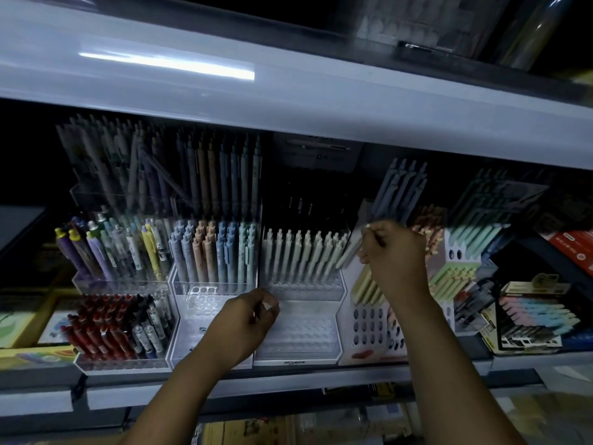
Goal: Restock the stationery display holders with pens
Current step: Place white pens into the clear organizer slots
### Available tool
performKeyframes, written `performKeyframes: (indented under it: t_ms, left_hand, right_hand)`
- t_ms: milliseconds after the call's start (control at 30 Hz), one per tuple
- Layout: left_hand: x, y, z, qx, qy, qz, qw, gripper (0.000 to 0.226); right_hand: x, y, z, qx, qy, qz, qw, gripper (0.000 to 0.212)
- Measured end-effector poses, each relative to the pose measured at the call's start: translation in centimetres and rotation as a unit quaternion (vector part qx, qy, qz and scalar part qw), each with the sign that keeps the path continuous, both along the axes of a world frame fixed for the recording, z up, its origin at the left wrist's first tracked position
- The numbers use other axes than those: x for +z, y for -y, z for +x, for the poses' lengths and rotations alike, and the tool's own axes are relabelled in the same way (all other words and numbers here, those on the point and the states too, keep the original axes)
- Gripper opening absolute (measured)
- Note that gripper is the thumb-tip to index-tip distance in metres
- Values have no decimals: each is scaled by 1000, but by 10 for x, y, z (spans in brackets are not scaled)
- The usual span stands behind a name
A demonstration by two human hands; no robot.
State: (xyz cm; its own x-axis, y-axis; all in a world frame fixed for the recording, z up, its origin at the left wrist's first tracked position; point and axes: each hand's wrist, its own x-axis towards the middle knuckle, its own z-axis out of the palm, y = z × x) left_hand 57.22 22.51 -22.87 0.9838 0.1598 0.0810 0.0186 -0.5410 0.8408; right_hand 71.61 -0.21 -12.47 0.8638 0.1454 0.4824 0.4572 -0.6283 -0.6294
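A clear tiered pen holder (305, 335) stands at the middle of the shelf. Its back tier carries a row of pale cream pens (301, 252); the lower tiers show bare holes. My right hand (394, 255) pinches one more pale pen (349, 252) near its top, slanted down toward the right end of that row. My left hand (244, 322) is at the holder's front left wall with its fingers curled. Whether it grips the wall or anything else is unclear.
A holder of pastel pens (211, 248) stands to the left, then mixed pens (112, 245) and red pens (96, 329). A white perforated holder (369, 319), grey pens (401, 187) and pen boxes (532, 319) crowd the right. The upper shelf (288, 101) overhangs closely.
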Motion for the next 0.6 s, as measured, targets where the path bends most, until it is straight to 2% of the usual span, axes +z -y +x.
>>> performKeyframes:
  t_ms: [67,133,233,400,500,600]
  left_hand:
    - [1,-5,2,-10,5,36,999,10]
    - [4,-7,3,-14,8,41,999,9]
    - [8,-7,4,-20,14,39,999,8]
    - [9,-10,3,-11,17,33,999,6]
    - [8,-10,2,-7,14,33,999,6]
    - [6,-10,1,-6,9,31,999,5]
  right_hand:
    - [-4,-5,3,0,45,-84,995,27]
    - [-8,-15,1,5,65,-124,990,31]
    - [-13,-26,-2,1,59,-154,986,34]
    - [-13,-28,1,-26,33,-152,988,37]
    - [-15,-26,0,-26,26,-162,986,33]
    - [-25,-30,3,-46,4,-219,975,28]
